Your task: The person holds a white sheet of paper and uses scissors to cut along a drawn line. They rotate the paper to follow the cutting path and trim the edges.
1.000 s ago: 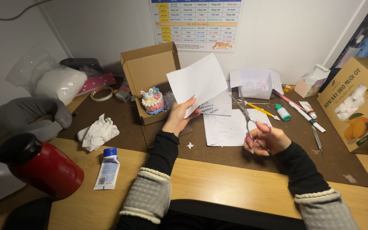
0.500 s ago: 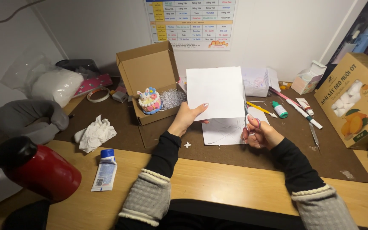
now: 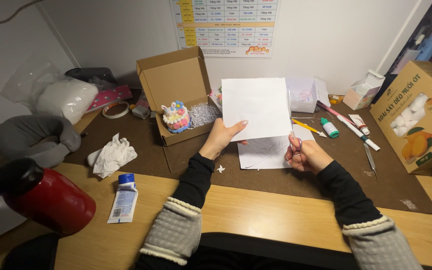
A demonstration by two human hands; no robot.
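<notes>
— Above the brown desk mat (image 3: 286, 182), what is being held up?

— One white sheet of paper (image 3: 256, 107). The left hand (image 3: 219, 138) pinches its bottom left corner, thumb in front, so the sheet stands up in the air over the desk.

— And the other hand?

— The right hand (image 3: 306, 154) is curled around small scissors with a pink handle (image 3: 296, 143), right at the bottom edge of the sheet (the blades hide behind the paper, so I cannot tell if they are cutting).

— What lies under the sheet?

— Another white paper with thin pencil lines (image 3: 266, 152), flat on the mat. A tiny white scrap (image 3: 220, 169) lies near the left wrist.

— What is beside the left hand?

— An open cardboard box (image 3: 178, 95) with a little colourful toy cake (image 3: 175, 117) and shredded paper (image 3: 203, 114) inside.

— And on the right?

— A yellow pencil (image 3: 310, 127), a small green-capped bottle (image 3: 330, 128), a white pen (image 3: 358, 132) and a big printed carton (image 3: 418, 117).

— What is far on the left?

— A crumpled tissue (image 3: 112, 156), a small white tube with a blue cap (image 3: 123, 199) on the wooden desk (image 3: 256, 212), and a red flask with a black lid (image 3: 41, 197).
</notes>
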